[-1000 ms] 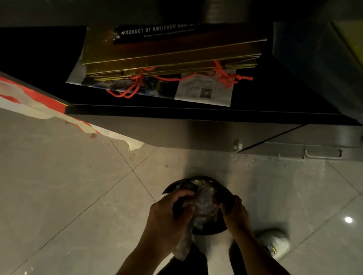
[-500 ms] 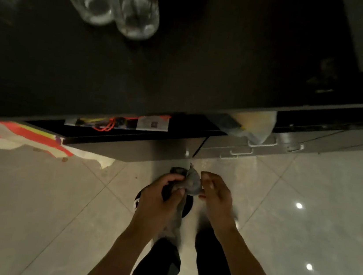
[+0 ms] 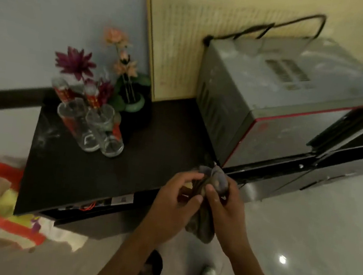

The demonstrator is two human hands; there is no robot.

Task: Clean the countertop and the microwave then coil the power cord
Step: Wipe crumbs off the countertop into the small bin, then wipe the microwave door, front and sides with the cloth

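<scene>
One microwave (image 3: 294,110) stands on the dark countertop (image 3: 93,172): boxy, grey metal casing, dusty, vent slots on top and side, red trim around a glossy dark door. Its right end is cut off by the frame. One black power cord (image 3: 280,27) rises in loops behind the microwave's top; its far end cannot be traced. Left of the microwave stand two clear bottles (image 3: 98,131) with red labels, and flowers (image 3: 77,63) behind them, blurred. In front of the microwave's lower left corner, both hands grip one crumpled grey cloth (image 3: 213,183): left hand (image 3: 174,203) and right hand (image 3: 226,208), fingers curled round it. The cloth's lower part hangs between the wrists.
</scene>
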